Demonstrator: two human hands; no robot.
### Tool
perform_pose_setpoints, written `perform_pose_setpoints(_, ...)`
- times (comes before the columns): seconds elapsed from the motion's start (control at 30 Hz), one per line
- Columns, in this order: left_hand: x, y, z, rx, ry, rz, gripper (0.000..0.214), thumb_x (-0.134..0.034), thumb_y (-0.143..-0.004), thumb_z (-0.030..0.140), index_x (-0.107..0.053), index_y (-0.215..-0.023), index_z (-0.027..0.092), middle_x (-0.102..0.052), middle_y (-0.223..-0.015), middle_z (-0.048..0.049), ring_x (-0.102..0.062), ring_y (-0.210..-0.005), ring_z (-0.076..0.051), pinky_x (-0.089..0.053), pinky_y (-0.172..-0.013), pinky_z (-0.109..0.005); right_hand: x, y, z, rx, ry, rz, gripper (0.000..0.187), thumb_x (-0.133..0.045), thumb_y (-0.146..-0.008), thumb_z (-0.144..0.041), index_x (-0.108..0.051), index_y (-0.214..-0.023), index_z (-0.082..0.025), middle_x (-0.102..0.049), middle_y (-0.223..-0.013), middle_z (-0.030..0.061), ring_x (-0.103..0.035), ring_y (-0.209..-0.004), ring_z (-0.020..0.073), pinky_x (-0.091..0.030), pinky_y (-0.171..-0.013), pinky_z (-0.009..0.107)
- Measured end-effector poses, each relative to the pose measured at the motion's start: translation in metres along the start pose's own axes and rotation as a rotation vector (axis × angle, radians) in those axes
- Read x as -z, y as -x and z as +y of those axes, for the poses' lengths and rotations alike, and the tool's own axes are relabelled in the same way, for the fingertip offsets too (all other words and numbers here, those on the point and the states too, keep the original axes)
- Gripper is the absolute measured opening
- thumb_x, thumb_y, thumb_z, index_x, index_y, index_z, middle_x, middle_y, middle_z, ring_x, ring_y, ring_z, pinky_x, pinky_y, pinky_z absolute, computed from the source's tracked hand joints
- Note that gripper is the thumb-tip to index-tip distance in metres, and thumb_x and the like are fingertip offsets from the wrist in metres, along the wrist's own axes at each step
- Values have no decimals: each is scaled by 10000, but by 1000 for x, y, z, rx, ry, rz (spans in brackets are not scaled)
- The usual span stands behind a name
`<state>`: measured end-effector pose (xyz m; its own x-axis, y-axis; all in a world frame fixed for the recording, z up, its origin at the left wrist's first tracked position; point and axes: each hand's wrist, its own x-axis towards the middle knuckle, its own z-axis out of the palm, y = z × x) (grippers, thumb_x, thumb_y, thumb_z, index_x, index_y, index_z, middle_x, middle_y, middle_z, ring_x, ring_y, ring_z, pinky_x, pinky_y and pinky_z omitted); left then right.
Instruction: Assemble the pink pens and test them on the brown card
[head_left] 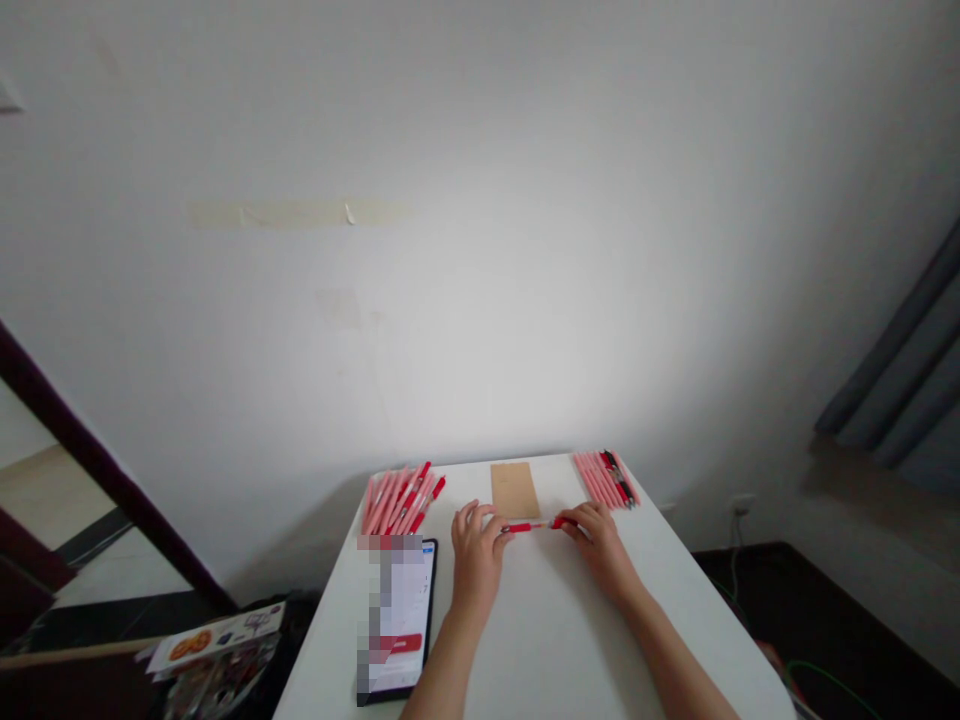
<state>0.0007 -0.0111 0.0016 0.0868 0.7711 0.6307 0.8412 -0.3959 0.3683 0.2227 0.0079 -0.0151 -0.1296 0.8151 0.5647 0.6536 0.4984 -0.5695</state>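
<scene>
A red pen [523, 527] with a pale middle stretch lies sideways between my hands, low over the white table [555, 640]. My left hand [477, 550] pinches its left end between thumb and fingers, the other fingers raised. At the right end, my right hand [602, 550] closes on a red part of it; whether the two red parts are joined or separate, I cannot tell. Just behind the pen is a flat tan rectangle [514, 488], like card or a notebook.
Pink and red pens [397, 500] form a loose heap at the table's back left. Pink pens with some black ones [604, 480] lie side by side at the back right. A phone [405, 620] rests by my left forearm. A wall [480, 250] stands behind the table.
</scene>
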Motion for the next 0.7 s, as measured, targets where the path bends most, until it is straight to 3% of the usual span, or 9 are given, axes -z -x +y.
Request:
perform_pose_setpoints(0.33, 0, 0, 3, 30, -52, -53, 170, -523, -844, 221, -683, -868, 271, -618, -1075, -25, -437, -1161, -241, -364, -1024, -519, -2, 1, 5, -6, -3, 8, 303, -463, -910, -408, -719, -896, -246, -670, -816, 70, -549, -853, 226, -434, -794, 369)
perform_pose_setpoints(0.53, 7, -1, 9, 92, -87, -81, 149, -554, -818, 221, -687, -807, 288, -638, -1032, -17, -437, -1175, -267, -195, -1080, -638, 0, 2, 4, 2, 66, 15, 263, -492, -896, -396, -733, -918, -293, -688, -816, 52, -534, -891, 238, -419, -808, 385)
perform_pose_setpoints(0.7, 7, -1, 9, 89, -103, -98, 160, -551, -806, 194, -680, -793, 288, -631, -1030, -16, -446, -1150, -261, -187, -1070, -664, -1, 3, 6, 18, 100, 31, 252, -499, -890, -402, -737, -912, -321, -703, -823, 43, -543, -903, 249, -415, -804, 397)
